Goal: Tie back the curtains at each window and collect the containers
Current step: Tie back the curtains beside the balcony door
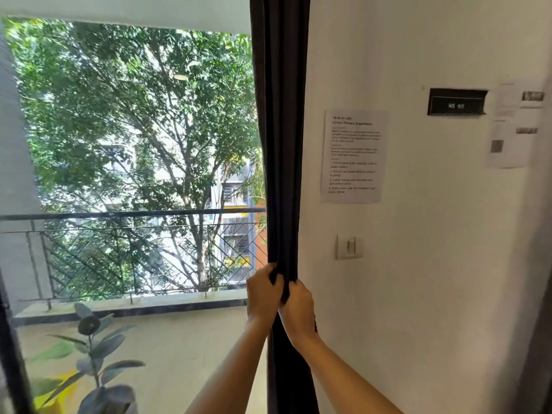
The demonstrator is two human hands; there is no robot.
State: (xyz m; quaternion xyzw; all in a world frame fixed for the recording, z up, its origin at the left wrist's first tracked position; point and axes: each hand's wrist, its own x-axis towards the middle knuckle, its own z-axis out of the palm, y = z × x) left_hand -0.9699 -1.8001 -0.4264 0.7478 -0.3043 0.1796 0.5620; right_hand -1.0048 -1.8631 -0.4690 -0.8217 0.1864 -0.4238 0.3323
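While standing at a window, a person is gathering a dark grey fabric curtain (280, 144) beside the white wall (418, 264).
Left hand (263, 291) and right hand (297, 306) are both gripping the bunched folds, fingers curled tightly, touching each other.

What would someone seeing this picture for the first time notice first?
Low in the middle, the left hand and right hand grip the dark curtain, gathered into a tight column. Left of it, a sunlit green tree fills the window behind a balcony railing. On the white wall to the right hangs a printed sheet.
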